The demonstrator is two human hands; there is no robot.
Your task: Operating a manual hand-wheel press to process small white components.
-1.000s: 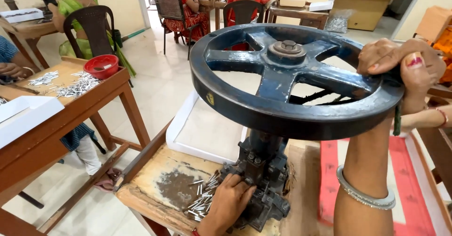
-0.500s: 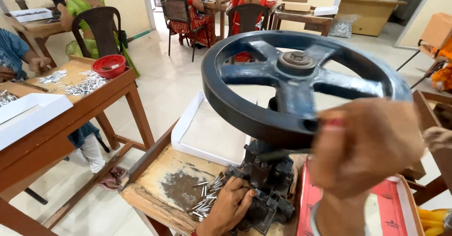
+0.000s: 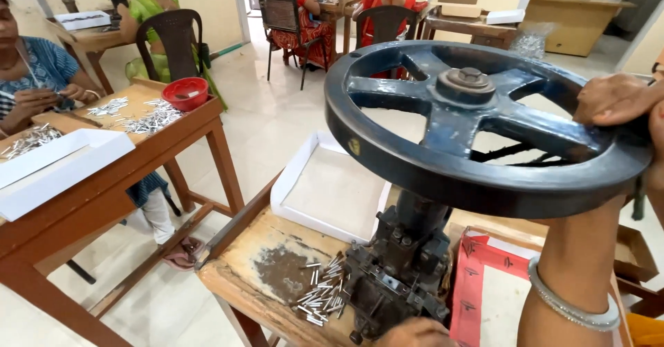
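A large dark blue handwheel (image 3: pixel 443 160) tops a black hand press (image 3: pixel 401 271) on a worn wooden bench (image 3: pixel 277 264). My right hand (image 3: pixel 615 98) grips the wheel's rim at the far right, with a silver bangle on the forearm below. Only the knuckles of my left hand (image 3: pixel 415 333) show, at the bottom edge by the press base; what it holds is hidden. Several small metal strips (image 3: pixel 321 291) lie scattered on the bench left of the press.
A white tray (image 3: pixel 325 188) sits behind the press and a red-edged box (image 3: pixel 477 285) to its right. On the left, a wooden table (image 3: pixel 138 153) carries a red bowl (image 3: pixel 184 92), metal pieces and a white tray; a person works there. Others sit at the back.
My right hand swung round the front with the wheel's rim and is now back at the far right. My left hand has dropped to the bottom edge of view.
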